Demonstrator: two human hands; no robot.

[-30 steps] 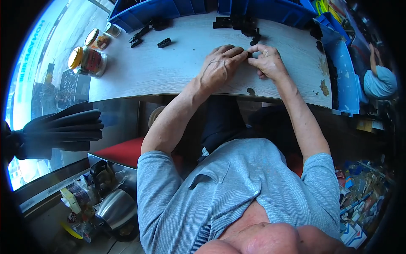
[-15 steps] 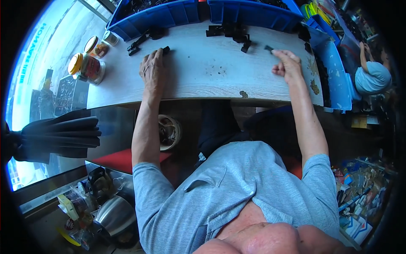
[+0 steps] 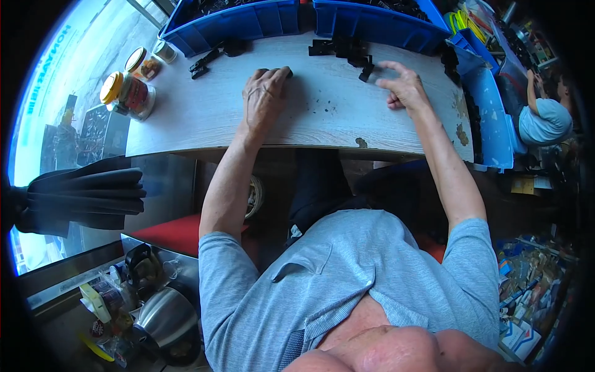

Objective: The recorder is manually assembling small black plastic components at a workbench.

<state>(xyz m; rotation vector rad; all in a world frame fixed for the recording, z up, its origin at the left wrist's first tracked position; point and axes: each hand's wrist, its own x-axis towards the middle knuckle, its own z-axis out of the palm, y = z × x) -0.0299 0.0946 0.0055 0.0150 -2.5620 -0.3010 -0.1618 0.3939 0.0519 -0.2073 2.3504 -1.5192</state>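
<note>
My left hand [image 3: 265, 93] is closed over the white table, left of its middle. A bit of a small black part [image 3: 289, 73] shows past its fingertips; the rest is hidden under the fingers. Further right, my right hand [image 3: 403, 87] is open, thumb and forefinger apart, with nothing seen between them. Its fingertips are close to a black part [image 3: 365, 73] at the near end of a small pile of black parts [image 3: 338, 47]. Whether they touch it I cannot tell, as the fingers are blurred.
Two blue bins [image 3: 235, 26] of black parts line the table's far edge. More black pieces [image 3: 207, 62] lie at the far left, near two yellow-lidded jars [image 3: 137, 99]. A pale blue crate [image 3: 493, 118] stands right of the table [image 3: 204, 133]. Another person [image 3: 545, 118] sits beyond it.
My left hand has moved right across the table with the small black part. My right hand has come left toward the pile, its fingers opened; the dark piece at its fingertips no longer shows there.
</note>
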